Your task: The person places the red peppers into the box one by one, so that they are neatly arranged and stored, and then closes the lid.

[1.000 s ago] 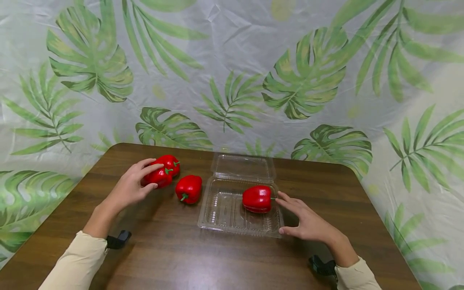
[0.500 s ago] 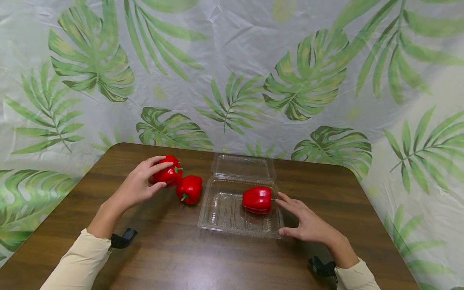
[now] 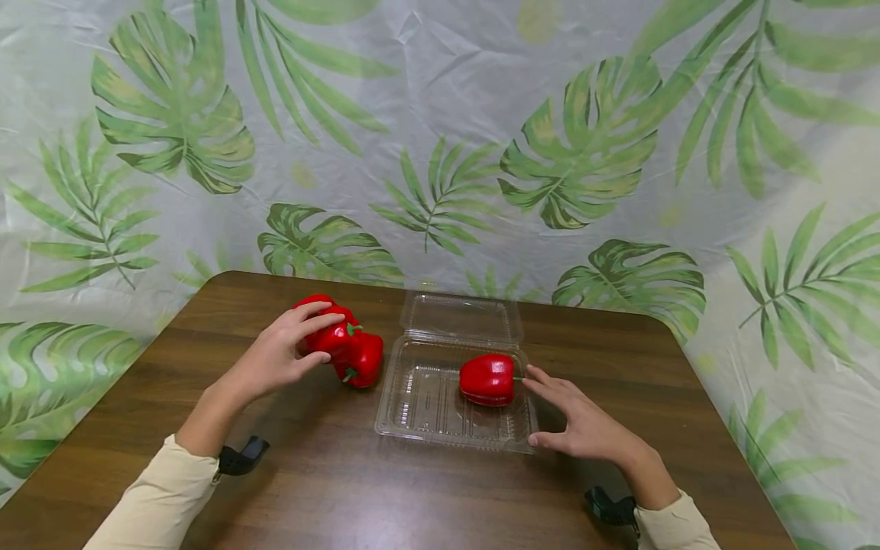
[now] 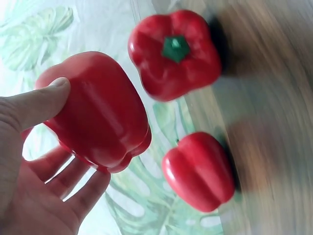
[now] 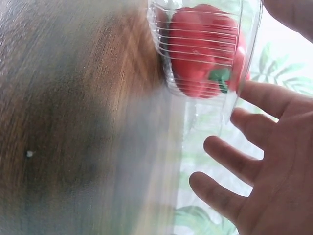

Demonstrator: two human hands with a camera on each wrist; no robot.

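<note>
My left hand [image 3: 285, 347] grips a red bell pepper [image 3: 335, 338] with the thumb on one side and fingers on the other. In the left wrist view this bell pepper [image 4: 98, 110] is held above the table. Two more red bell peppers lie close by: one [image 3: 364, 359] to its right, partly covered by it, and one [image 3: 311, 299] behind the fingers. A clear plastic clamshell container [image 3: 419, 412] stands with its lid back and one red bell pepper [image 3: 486, 380] inside, at its right. My right hand [image 3: 584, 420] has spread fingers at the container's right edge, seemingly touching it.
The brown wooden table [image 3: 330, 481] carries everything. The clear lid [image 3: 461, 317] lies behind the container, near the table's back edge. A leaf-patterned curtain [image 3: 440, 153] hangs directly behind the table.
My left hand has moved right with the bell pepper, which has come in front of the one beside the container. The right hand and container have stayed put.
</note>
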